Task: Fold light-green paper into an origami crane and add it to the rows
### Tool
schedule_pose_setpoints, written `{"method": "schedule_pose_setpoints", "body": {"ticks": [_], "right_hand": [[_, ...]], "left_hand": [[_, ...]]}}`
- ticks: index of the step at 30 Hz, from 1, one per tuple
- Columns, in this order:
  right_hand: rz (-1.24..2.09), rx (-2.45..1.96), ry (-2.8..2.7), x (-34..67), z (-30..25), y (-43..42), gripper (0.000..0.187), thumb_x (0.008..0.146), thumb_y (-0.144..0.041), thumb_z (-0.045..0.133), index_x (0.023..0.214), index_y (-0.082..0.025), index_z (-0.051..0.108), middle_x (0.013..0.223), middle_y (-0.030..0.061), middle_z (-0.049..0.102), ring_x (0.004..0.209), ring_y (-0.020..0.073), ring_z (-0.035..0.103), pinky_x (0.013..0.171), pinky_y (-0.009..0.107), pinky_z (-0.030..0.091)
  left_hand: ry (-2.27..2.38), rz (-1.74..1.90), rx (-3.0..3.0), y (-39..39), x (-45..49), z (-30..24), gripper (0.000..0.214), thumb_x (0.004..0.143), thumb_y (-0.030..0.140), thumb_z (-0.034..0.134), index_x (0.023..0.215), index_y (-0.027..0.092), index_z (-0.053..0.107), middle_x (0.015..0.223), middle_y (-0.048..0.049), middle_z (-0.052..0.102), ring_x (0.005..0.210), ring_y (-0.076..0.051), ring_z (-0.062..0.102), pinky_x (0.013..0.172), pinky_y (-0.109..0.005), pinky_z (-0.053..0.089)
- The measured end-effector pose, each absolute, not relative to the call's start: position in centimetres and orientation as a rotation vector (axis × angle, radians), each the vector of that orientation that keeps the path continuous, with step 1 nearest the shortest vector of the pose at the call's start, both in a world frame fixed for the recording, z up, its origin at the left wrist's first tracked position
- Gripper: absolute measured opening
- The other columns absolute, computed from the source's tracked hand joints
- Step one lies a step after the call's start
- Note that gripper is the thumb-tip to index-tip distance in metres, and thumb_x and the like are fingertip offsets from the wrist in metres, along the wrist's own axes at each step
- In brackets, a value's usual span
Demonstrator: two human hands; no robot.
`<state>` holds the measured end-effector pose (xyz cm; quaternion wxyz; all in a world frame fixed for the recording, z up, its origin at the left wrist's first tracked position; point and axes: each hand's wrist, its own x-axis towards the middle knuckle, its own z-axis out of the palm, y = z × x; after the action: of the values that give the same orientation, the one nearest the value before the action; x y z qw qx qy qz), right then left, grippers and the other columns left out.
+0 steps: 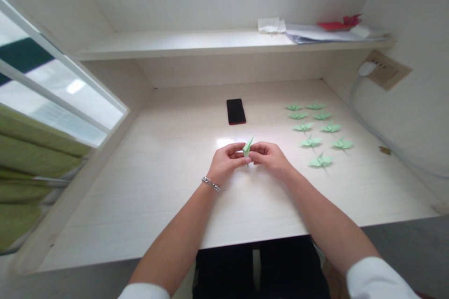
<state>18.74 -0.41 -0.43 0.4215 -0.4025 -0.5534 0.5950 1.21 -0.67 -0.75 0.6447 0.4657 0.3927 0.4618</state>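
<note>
A small green folded paper piece (pixel 247 147), slim and pointed at the top, is held upright between my two hands above the desk. My left hand (pixel 228 161) pinches it from the left with thumb and fingers; a silver chain bracelet is on that wrist. From the other side, my right hand (pixel 270 158) also has its fingertips closed on the paper. Part of the piece is covered by my fingers. To the right, several finished green paper cranes (pixel 321 161) sit in two rough columns on the desk.
A black phone (pixel 236 111) lies on the desk (pixel 157 149) beyond my hands. Above is a shelf (pixel 196 42) with white papers (pixel 315 32) and a red folded paper (pixel 351 20). At right, a white cable (pixel 365 124) runs from a wall socket (pixel 387 72). Green curtain (pixel 31 173) hangs at left.
</note>
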Motion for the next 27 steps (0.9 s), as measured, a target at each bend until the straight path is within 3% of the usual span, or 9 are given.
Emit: {"method": "schedule_pose_setpoints", "body": {"ticks": [6, 13, 20, 25, 27], "right_hand": [[1.450, -1.066, -1.405, 18.7, -0.3, -0.4, 0.029, 0.073, -0.035, 0.066, 0.095, -0.016, 0.066, 0.083, 0.0048, 0.069, 0.068, 0.0138, 0.062, 0.060, 0.025, 0.050], [1.019, -1.239, -1.520, 17.6, -1.5, -0.2, 0.018, 0.069, -0.018, 0.057, 0.085, -0.017, 0.066, 0.081, 0.0032, 0.069, 0.074, 0.0164, 0.063, 0.070, 0.028, 0.049], [0.707, -1.269, -1.630, 18.0, -1.0, -0.9, 0.027, 0.071, -0.010, 0.052, 0.091, -0.019, 0.067, 0.091, 0.0048, 0.069, 0.081, 0.0183, 0.062, 0.073, 0.029, 0.049], [0.413, -1.133, -1.840, 18.1, -0.4, -1.3, 0.027, 0.080, -0.010, 0.051, 0.097, -0.022, 0.068, 0.095, 0.0064, 0.067, 0.092, 0.0207, 0.060, 0.084, 0.032, 0.046], [0.360, -1.109, -1.883, 18.1, -0.2, -1.4, 0.026, 0.082, -0.011, 0.051, 0.097, -0.023, 0.068, 0.096, 0.0065, 0.067, 0.093, 0.0212, 0.059, 0.086, 0.033, 0.046]], "left_hand": [[0.906, 1.086, 1.102, -0.5, 1.1, -1.0, 0.053, 0.058, 0.020, 0.082, 0.106, 0.012, 0.062, 0.107, -0.0139, 0.067, 0.090, -0.025, 0.068, 0.085, -0.042, 0.053], [1.006, 1.151, 1.279, -1.5, 2.2, -1.2, 0.051, 0.061, 0.021, 0.079, 0.107, 0.015, 0.059, 0.110, -0.0111, 0.064, 0.095, -0.023, 0.065, 0.086, -0.039, 0.054], [0.836, 1.155, 1.089, -1.5, 2.4, -1.0, 0.056, 0.057, 0.017, 0.082, 0.108, 0.016, 0.059, 0.117, -0.0126, 0.062, 0.106, -0.025, 0.062, 0.094, -0.042, 0.050], [0.882, 1.135, 0.816, -1.1, 2.0, -0.7, 0.038, 0.072, 0.038, 0.072, 0.098, 0.012, 0.063, 0.096, -0.0126, 0.069, 0.091, -0.021, 0.067, 0.087, -0.040, 0.053], [0.905, 1.116, 0.784, -1.1, 2.0, -0.7, 0.036, 0.071, 0.040, 0.073, 0.093, 0.012, 0.064, 0.089, -0.0103, 0.070, 0.083, -0.019, 0.067, 0.083, -0.039, 0.054]]}}
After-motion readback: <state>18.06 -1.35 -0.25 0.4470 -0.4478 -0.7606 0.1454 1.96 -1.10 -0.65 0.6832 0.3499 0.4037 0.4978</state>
